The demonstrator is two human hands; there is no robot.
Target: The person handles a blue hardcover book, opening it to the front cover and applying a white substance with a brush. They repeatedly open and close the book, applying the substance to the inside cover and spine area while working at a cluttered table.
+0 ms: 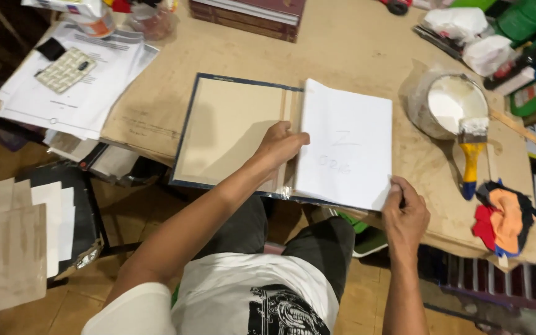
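Pressing my left hand (278, 146) down along the hinge of the open book cover (231, 130), fingers (296, 138) curled and resting flat on the gutter, gripping nothing, just holding it down. My right hand (406, 214) pinches the lower right corner of the white page block (347, 144), thumb on top, fingers closed on that corner.

The book lies open near the front edge of the surface (355, 56), on brown paper, cover board to the left, white pages to the right. The spine runs away from me, tilted slightly, so the long axis goes near-to-far; the pages open toward the right.

To do this well, I judge: keep the left palm firm on the hinge so the block does not creep, square the page corner against the cover edge underneath, press evenly from spine outward to avoid wrinkles.

Right of the book sits a tub of white paste (451, 105) with a yellow-handled brush (471, 149) leaning across its rim, a coloured rag (504, 220) just below. Printed sheets (75, 87) lie at far left.
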